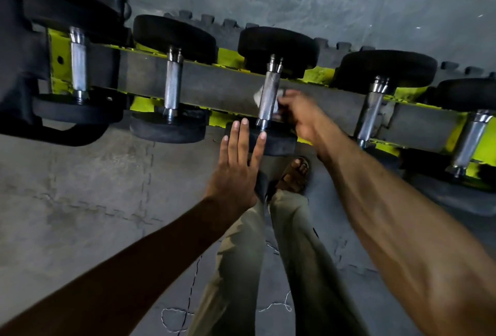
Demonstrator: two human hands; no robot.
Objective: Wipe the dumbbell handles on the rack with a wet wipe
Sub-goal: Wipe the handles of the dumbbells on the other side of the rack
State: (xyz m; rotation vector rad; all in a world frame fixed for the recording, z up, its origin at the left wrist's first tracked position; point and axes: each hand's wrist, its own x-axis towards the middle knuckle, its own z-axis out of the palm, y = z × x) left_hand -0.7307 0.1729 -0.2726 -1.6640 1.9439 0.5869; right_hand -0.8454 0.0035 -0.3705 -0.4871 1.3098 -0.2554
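Observation:
Several dumbbells lie across a yellow and grey rack [220, 86], black weights at each end, knurled steel handles between. At the middle dumbbell's handle [269, 91], my right hand [298, 115] pinches a white wet wipe [258, 97] wrapped behind and around the handle's lower half. My left hand [236, 166] is flat with straight fingers, its fingertips touching the near black weight [281, 143] of the same dumbbell. Other handles stand to the left [171, 86] and right [371, 113].
Grey rubber floor mats lie below. My legs in beige trousers and a sandalled foot [294, 174] stand just under the rack's near edge. A black frame post [16, 67] of the rack fills the far left. Thin white cord [174, 317] lies on the floor.

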